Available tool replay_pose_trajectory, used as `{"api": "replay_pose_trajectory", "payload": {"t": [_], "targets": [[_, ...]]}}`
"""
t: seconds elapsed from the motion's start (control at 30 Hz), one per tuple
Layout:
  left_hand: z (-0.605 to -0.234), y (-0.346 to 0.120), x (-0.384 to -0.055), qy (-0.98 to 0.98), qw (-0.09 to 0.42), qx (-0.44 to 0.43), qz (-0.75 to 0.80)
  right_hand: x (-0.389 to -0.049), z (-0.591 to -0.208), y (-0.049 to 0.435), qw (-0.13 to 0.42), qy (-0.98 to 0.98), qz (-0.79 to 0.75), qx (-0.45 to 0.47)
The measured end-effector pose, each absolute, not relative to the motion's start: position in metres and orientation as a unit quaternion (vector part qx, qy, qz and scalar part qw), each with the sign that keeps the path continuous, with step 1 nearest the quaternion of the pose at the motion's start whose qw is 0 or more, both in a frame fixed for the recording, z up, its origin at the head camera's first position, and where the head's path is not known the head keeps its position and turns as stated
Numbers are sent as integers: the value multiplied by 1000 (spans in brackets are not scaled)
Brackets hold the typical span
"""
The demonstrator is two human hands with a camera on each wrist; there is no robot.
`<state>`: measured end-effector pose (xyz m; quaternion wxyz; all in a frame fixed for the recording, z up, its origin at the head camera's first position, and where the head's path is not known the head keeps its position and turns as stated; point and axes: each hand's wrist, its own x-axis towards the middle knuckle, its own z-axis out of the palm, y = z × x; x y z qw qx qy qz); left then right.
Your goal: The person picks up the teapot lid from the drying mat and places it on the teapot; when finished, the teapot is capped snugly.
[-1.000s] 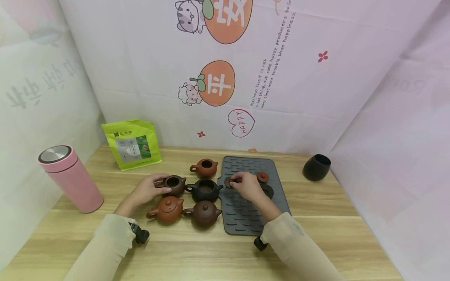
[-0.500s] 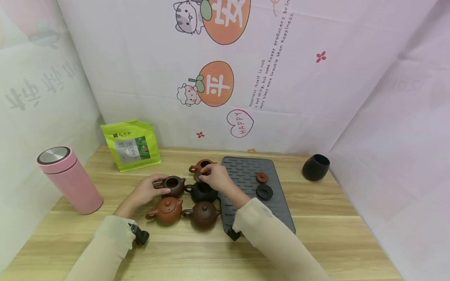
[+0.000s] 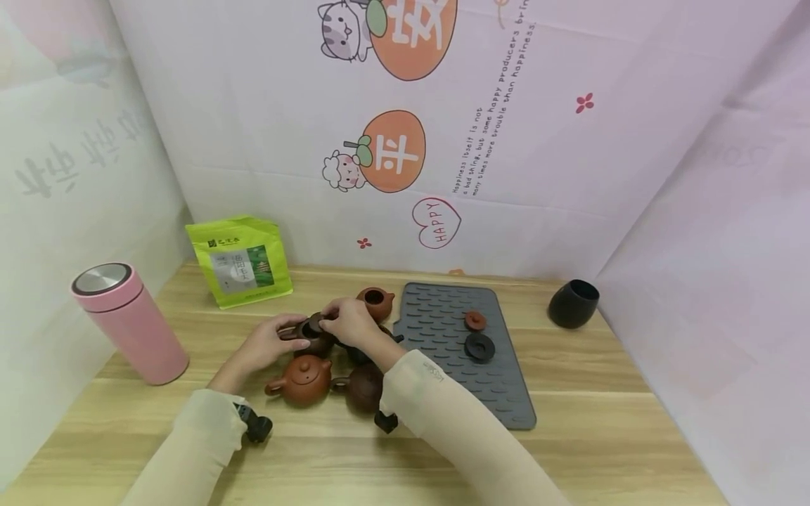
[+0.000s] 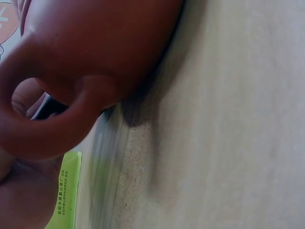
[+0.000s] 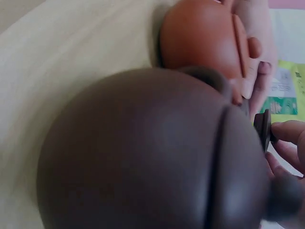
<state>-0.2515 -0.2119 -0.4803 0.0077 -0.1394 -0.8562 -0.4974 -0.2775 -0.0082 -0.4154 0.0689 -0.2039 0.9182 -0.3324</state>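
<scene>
My left hand (image 3: 262, 348) holds the open brown teapot (image 3: 321, 346) at its handle side, fingers and thumb around it. Between the fingertips of my right hand (image 3: 353, 325) is a small dark brown lid (image 5: 263, 126), pinched by its knob. It is tilted just above that teapot's opening, and the right wrist view shows it on edge. In front stand a lidded orange clay teapot (image 3: 306, 383) and a lidded dark brown teapot (image 3: 363, 390). My right hand and arm mostly hide a black teapot (image 3: 358, 356). Behind it is a small open reddish teapot (image 3: 377, 302).
On the grey ridged mat (image 3: 436, 393) lie a reddish lid (image 3: 475, 321) and a black lid (image 3: 479, 348). A black cup (image 3: 572, 303) stands at the right. A pink flask (image 3: 136, 330) and a green tea pouch (image 3: 243, 263) are at the left.
My right hand has picked the dark brown lid off the grey mat and carried it left, over the black teapot, to the open brown teapot. The left hand has stayed in place.
</scene>
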Motion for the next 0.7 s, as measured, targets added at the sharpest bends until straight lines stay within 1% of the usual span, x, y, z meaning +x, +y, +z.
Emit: {"api": "replay_pose_trajectory", "payload": {"t": [0.17, 0.4, 0.7], "targets": [[-479, -211, -253, -856, 0, -141, -498, -279, -421, -16, 53, 923, -311, -220], [-478, -211, -252, -857, -6, -133, -497, -279, -427, -23, 61, 925, -298, -228], [-479, -211, -254, -856, -4, -145, -496, -277, -429, -25, 52, 927, -286, -238]]}}
